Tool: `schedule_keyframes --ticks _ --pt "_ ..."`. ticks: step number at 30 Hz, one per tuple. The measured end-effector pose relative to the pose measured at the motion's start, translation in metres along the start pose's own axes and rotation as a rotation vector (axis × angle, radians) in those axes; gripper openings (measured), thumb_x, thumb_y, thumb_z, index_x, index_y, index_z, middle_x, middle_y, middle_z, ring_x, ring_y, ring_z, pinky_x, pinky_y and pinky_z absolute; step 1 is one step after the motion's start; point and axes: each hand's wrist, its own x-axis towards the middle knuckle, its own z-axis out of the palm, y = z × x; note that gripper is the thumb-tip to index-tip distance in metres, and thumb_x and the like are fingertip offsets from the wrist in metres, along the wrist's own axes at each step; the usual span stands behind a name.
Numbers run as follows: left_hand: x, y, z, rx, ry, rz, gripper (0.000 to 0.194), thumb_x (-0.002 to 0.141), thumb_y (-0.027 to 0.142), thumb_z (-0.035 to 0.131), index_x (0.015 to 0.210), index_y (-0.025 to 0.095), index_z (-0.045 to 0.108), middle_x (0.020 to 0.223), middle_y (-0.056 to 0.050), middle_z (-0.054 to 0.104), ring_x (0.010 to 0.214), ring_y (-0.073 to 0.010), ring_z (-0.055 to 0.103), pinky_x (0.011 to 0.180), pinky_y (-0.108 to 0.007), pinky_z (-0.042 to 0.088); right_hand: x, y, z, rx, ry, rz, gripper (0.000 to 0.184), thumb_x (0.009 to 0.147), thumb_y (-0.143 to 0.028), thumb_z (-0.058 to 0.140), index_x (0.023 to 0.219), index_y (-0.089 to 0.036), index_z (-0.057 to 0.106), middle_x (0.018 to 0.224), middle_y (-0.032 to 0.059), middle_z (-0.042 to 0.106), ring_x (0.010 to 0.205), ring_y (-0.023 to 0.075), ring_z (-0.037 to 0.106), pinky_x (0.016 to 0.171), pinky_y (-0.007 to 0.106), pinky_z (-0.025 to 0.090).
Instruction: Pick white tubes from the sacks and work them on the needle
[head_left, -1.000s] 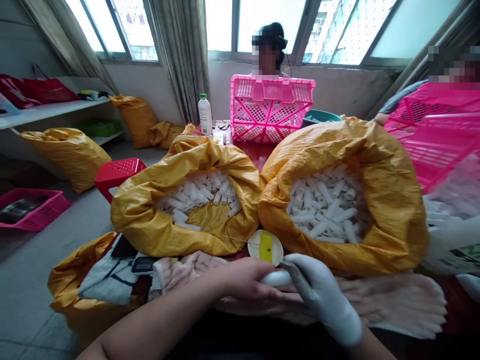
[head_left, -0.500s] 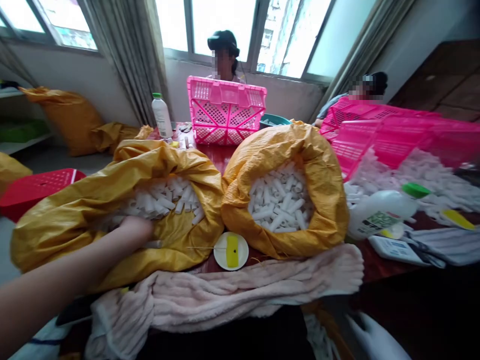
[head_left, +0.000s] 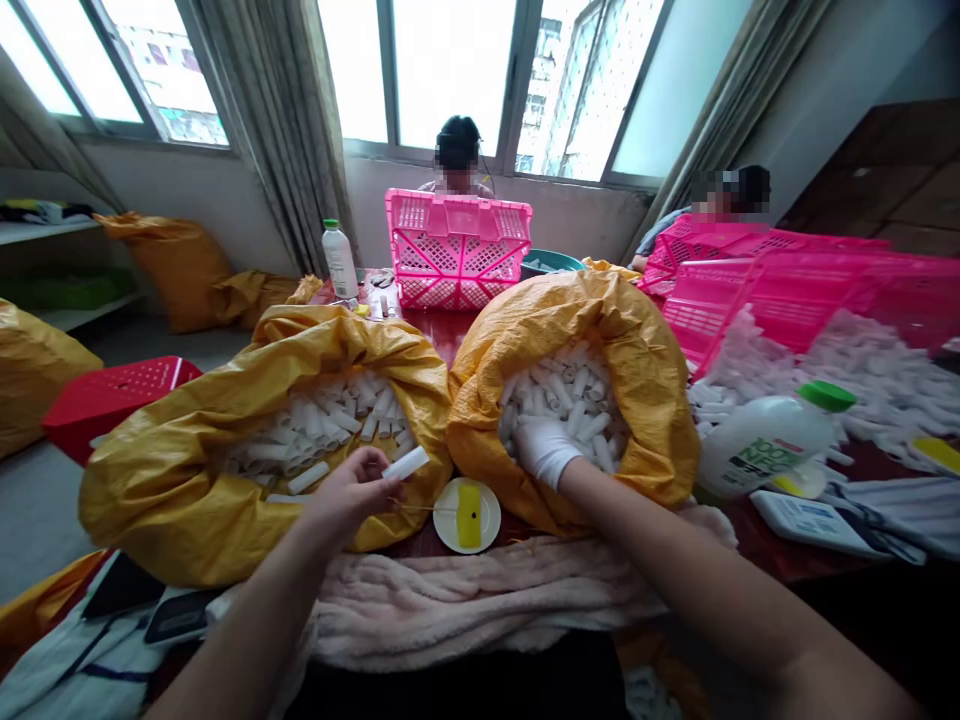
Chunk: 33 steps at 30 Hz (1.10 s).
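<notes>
My left hand [head_left: 352, 492], bare, pinches a short white tube [head_left: 406, 463] in front of the left yellow sack [head_left: 187, 450]; that sack holds several white tubes. My right hand [head_left: 545, 448], in a white glove, reaches into the right yellow sack [head_left: 637, 360], its fingers curled down among the white tubes [head_left: 570, 390] there. What the glove holds is hidden. A small white dish [head_left: 466, 515] with a yellow block lies between my hands, a thin needle across it. A pink fleece cloth [head_left: 487, 600] covers the table edge in front of me.
A pink crate [head_left: 457, 250] and a white bottle [head_left: 340, 260] stand at the back, with a person seated behind. More pink crates [head_left: 787, 290], loose tubes, a green-capped bottle [head_left: 765, 440] and another person are at right. A red stool [head_left: 112, 390] stands left.
My left hand has come out of the left sack with a white tube. My gloved right hand rose from below the table edge into the right sack. The view shifted slightly.
</notes>
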Motion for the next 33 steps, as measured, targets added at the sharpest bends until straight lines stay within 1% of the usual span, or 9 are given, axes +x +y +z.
schedule_keyframes --ticks 4,7,9,12,15,18,23,29,33 --pt "-0.006 -0.013 0.009 -0.244 -0.096 -0.127 0.065 0.054 0.03 0.073 0.109 0.019 0.041 0.077 -0.002 0.063 0.068 -0.0144 0.061 0.062 -0.026 0.048 -0.017 0.003 -0.034 -0.046 0.003 0.12 0.014 0.065 -0.016 0.062 0.078 -0.013 0.06 0.079 0.0145 0.064 0.087 0.0301 0.06 0.079 0.041 0.044" --pt "-0.005 -0.02 0.008 -0.266 -0.093 -0.123 0.064 0.053 0.028 0.073 0.109 0.015 0.045 0.076 -0.003 0.063 0.074 -0.015 0.061 0.071 -0.028 0.047 -0.046 -0.003 -0.053 0.167 -0.075 0.213 0.02 0.073 -0.03 0.057 0.088 -0.017 0.055 0.072 0.0051 0.063 0.073 0.021 0.062 0.066 0.031 0.048" --pt "-0.002 -0.025 0.007 -0.167 -0.026 -0.037 0.048 0.057 0.03 0.069 0.098 0.014 0.05 0.076 -0.003 0.062 0.076 -0.0154 0.06 0.076 -0.029 0.046 -0.066 -0.014 -0.045 0.458 -0.161 0.221 0.023 0.08 -0.037 0.048 0.095 -0.019 0.052 0.076 0.002 0.063 0.068 0.0158 0.061 0.06 0.025 0.049" --pt "0.003 -0.033 0.008 0.297 0.009 0.216 0.024 0.069 0.03 0.056 0.089 0.015 0.055 0.085 -0.004 0.061 0.083 -0.017 0.057 0.08 -0.031 0.043 -0.083 -0.031 -0.009 0.689 -0.154 0.153 0.025 0.086 -0.036 0.038 0.1 -0.019 0.051 0.089 0.0036 0.063 0.077 0.0146 0.061 0.067 0.026 0.051" --pt "0.006 -0.042 0.012 0.847 0.028 0.41 0.018 0.074 0.022 0.048 0.09 0.018 0.057 0.093 -0.004 0.059 0.089 -0.0181 0.054 0.082 -0.031 0.04 -0.081 -0.039 0.026 0.594 -0.073 0.094 0.024 0.088 -0.029 0.038 0.104 -0.019 0.052 0.101 0.0055 0.061 0.094 0.0162 0.057 0.086 0.031 0.046" --pt "0.009 -0.053 0.016 1.146 0.027 0.372 0.016 0.078 0.021 0.043 0.089 0.019 0.055 0.086 -0.005 0.061 0.082 -0.0176 0.055 0.075 -0.029 0.04 -0.072 -0.037 0.043 0.442 -0.095 0.051 0.025 0.086 -0.024 0.04 0.107 -0.018 0.053 0.107 0.0078 0.06 0.099 0.0183 0.055 0.092 0.035 0.043" --pt "0.017 -0.067 0.02 1.223 0.053 0.328 0.015 0.082 0.021 0.039 0.086 0.017 0.053 0.084 -0.006 0.06 0.081 -0.0178 0.054 0.072 -0.027 0.04 -0.078 -0.024 0.048 0.224 -0.193 -0.138 0.027 0.086 -0.015 0.037 0.104 -0.017 0.056 0.103 0.0099 0.059 0.095 0.0194 0.055 0.087 0.038 0.046" --pt "0.019 -0.072 0.019 1.229 0.076 0.34 0.017 0.082 0.023 0.039 0.09 0.017 0.053 0.086 -0.006 0.061 0.083 -0.0184 0.054 0.074 -0.027 0.04 -0.085 -0.023 0.05 0.259 -0.084 -0.169 0.027 0.086 -0.012 0.036 0.106 -0.018 0.054 0.104 0.009 0.058 0.097 0.0183 0.053 0.088 0.037 0.045" --pt "0.017 -0.072 0.02 1.213 0.079 0.349 0.014 0.082 0.022 0.039 0.086 0.017 0.053 0.083 -0.005 0.06 0.081 -0.0175 0.054 0.074 -0.027 0.04 -0.09 -0.024 0.045 0.251 -0.157 -0.297 0.023 0.086 -0.013 0.038 0.098 -0.019 0.057 0.096 0.0076 0.059 0.089 0.0177 0.053 0.081 0.036 0.048"
